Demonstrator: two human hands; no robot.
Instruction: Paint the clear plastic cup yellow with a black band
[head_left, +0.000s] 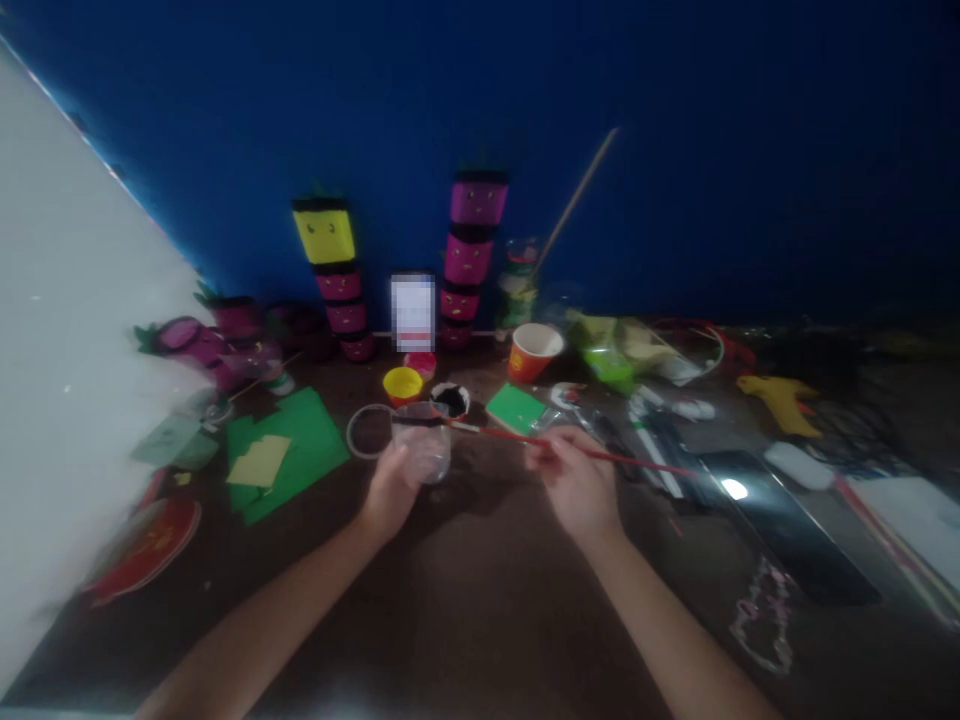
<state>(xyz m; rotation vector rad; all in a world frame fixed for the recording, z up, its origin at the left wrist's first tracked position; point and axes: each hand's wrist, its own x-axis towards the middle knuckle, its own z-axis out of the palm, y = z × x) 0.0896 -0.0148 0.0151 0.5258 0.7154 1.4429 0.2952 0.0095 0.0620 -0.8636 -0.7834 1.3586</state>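
Plastic cup [433, 460] gripped in left hand [391, 492], seemingly for steadiness; right hand [579, 487] pinches red brush [507, 435] across, contact blurred.

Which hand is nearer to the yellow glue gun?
The right hand. Holding the red-handled brush, it is left of the yellow glue gun and closer to the person; the left hand, holding the clear cup, is farther off on that same side.

Phone [413, 312] between two stacks [472, 262], tubs [403, 396] before it, cup [435, 463] before tubs, paper sheets [315, 440] left, glue gun [780, 403] right
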